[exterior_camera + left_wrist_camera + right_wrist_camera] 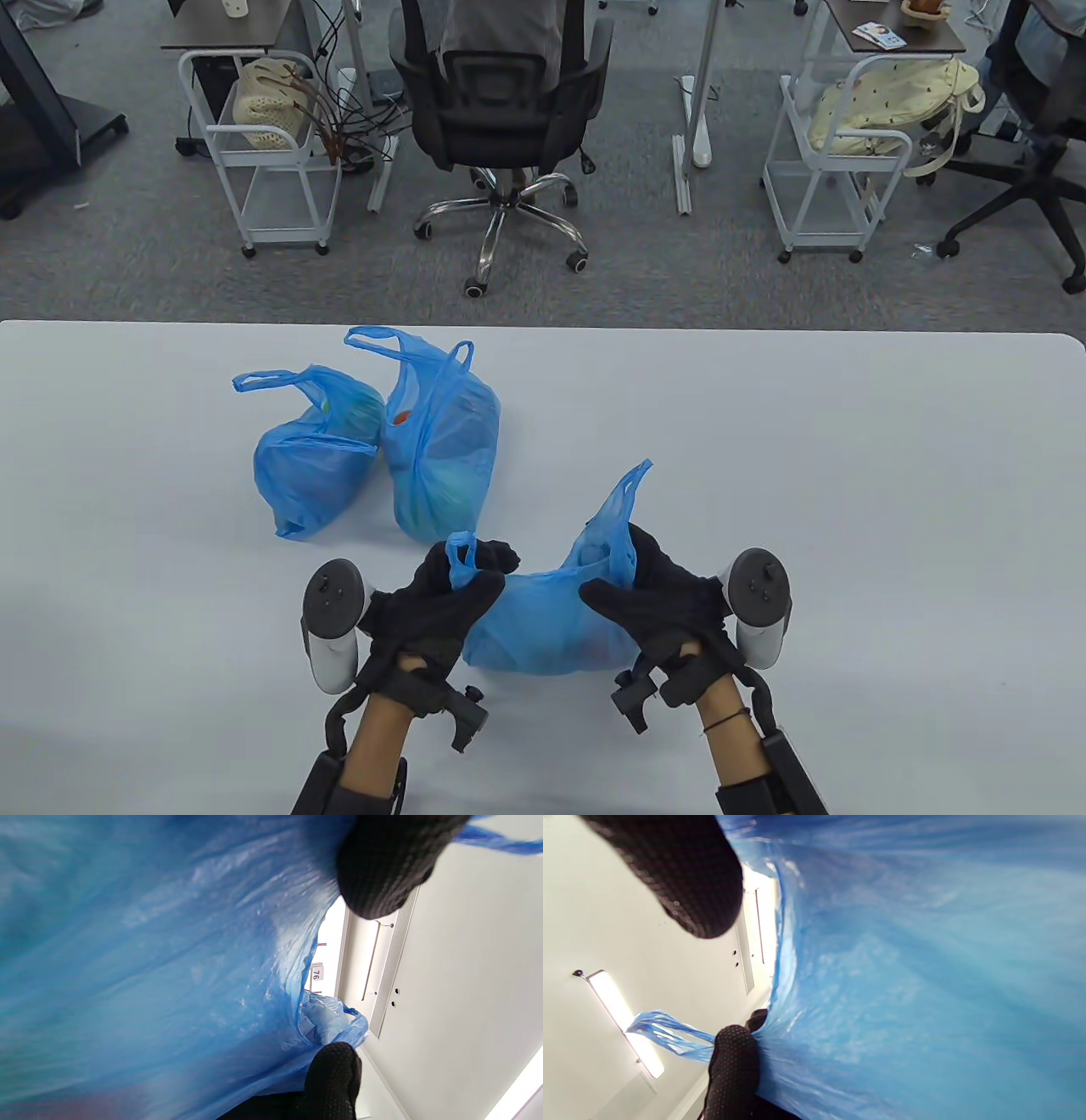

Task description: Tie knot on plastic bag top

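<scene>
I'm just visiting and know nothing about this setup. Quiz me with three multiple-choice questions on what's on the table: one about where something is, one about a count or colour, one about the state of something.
1. Where is the bag being handled?
A. At the table's near edge, between the two hands
B. On the far right corner
C. On the chair

2. How many blue plastic bags are on the table?
A. One
B. Three
C. Five

3. What are the hands doing with the near bag's handles?
A. Each grips one handle
B. Both rest flat on the table
C. Only one touches it

Answers: 1 A, the near bag sits between the left hand and right hand. 2 B, two other bags lie behind on the table. 3 A, the left handle and right handle are each held.
</scene>
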The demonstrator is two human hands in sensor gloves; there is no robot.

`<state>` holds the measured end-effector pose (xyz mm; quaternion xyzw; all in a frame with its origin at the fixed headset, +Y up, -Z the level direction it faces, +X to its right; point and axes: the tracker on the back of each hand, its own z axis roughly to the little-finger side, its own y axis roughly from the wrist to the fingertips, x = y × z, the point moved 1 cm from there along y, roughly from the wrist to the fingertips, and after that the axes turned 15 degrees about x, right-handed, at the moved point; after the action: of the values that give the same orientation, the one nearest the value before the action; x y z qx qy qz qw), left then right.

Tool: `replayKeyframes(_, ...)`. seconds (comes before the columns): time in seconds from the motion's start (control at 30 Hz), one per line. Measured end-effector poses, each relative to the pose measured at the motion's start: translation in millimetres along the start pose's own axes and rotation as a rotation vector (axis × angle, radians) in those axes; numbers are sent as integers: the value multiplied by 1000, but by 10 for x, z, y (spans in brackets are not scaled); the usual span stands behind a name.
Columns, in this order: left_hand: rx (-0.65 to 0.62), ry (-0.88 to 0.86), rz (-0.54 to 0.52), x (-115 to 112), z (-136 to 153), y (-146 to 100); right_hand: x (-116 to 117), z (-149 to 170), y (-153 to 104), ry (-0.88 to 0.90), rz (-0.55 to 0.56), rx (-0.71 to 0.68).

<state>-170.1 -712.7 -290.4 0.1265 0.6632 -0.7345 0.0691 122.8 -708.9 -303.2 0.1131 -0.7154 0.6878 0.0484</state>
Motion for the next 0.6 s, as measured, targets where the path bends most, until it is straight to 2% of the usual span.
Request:
replayKeyframes(0.13,-11,21,7,-23,-45,-8,35,-118,-60,34,76,-60)
replayKeyframes(0.27,-16,11,10,-36,-48,-8,28,-172,-91,111,62,-82)
replayKeyframes(0.37,-20,22,4,-33,-51,-5,-1,-195,-93,119,93,-99)
replayKeyframes(0.53,-18,-2,17,-63,-20,6,44,-148,-61,118,-9,-44)
replayKeyframes(0.6,-16,-7,33,-81,-8,15,73,-136,-50,108,-17,-37)
